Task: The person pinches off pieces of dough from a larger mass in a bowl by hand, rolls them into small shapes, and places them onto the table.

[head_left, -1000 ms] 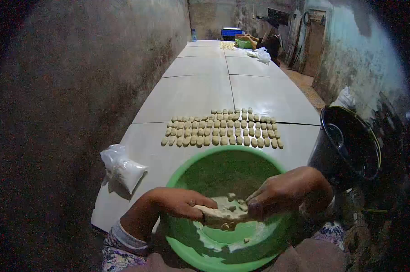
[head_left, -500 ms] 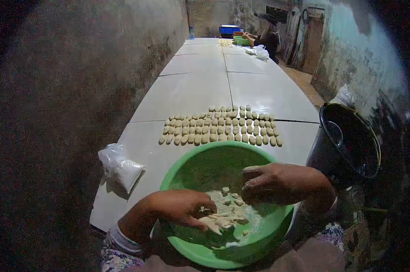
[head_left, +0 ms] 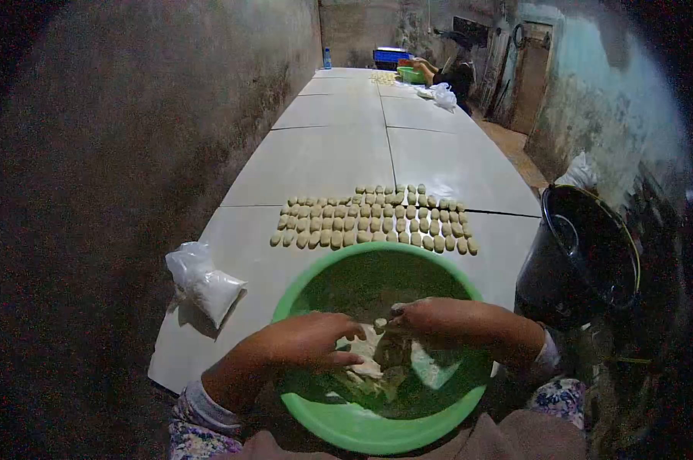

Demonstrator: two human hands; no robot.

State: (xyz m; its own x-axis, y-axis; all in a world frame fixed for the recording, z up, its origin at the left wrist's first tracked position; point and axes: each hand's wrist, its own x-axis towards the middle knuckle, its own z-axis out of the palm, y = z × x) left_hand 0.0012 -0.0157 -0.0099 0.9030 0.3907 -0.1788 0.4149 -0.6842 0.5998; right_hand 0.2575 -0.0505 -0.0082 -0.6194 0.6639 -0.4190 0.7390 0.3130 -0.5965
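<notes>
White tiled worktop [head_left: 316, 161]: green basin [head_left: 377, 429]; left hand [head_left: 312, 341] and right hand [head_left: 430, 318], fingers curled, gripping pale dough [head_left: 377, 356]; rows of dough pieces [head_left: 373, 218] beyond.

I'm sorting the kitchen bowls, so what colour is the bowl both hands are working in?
The bowl is bright green, seen best in the head view.

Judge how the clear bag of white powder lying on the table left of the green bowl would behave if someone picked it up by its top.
The plastic bag looks slumped and wrinkled, so it would probably sag, its contents shifting low. It seems partly filled, so likely fairly light. Lying flat on the white table, it seems unlikely to roll.
</notes>
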